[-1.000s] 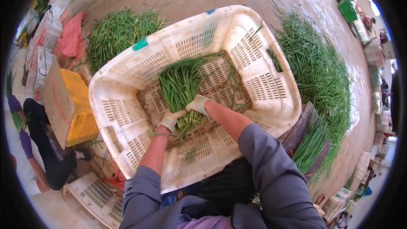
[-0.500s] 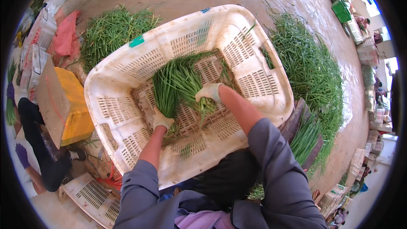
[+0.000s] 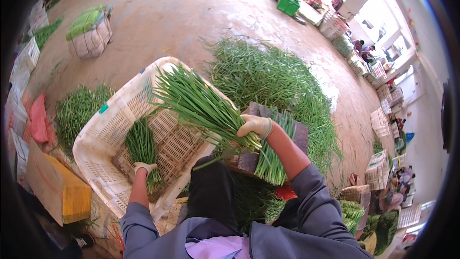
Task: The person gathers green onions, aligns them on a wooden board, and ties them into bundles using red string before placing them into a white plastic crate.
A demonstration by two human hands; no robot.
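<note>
My right hand (image 3: 256, 125), in a pale glove, grips the cut ends of a bunch of chives (image 3: 196, 98). The bunch is raised over the right side of a white slotted plastic crate (image 3: 98, 141), its leaves fanned toward the far left. Down inside the crate, my gloved left hand (image 3: 145, 168) is closed around the stem end of a second bunch of chives (image 3: 140, 141), which lies on the crate floor. Right of the crate, more chives (image 3: 272, 163) rest on a dark board (image 3: 300, 140), just below my right hand.
A big heap of loose greens (image 3: 268, 69) spreads beyond the board; a smaller heap (image 3: 84, 112) sits left of the crate. Near the left edge stand a yellow carton (image 3: 76, 189) and a red sack (image 3: 40, 122). A tied bundle (image 3: 91, 41) stands farther off. People work at the far right.
My right hand has lifted its bunch out of the crate and moved right, toward the board. The left hand stays low in the crate. The view has turned to the right.
</note>
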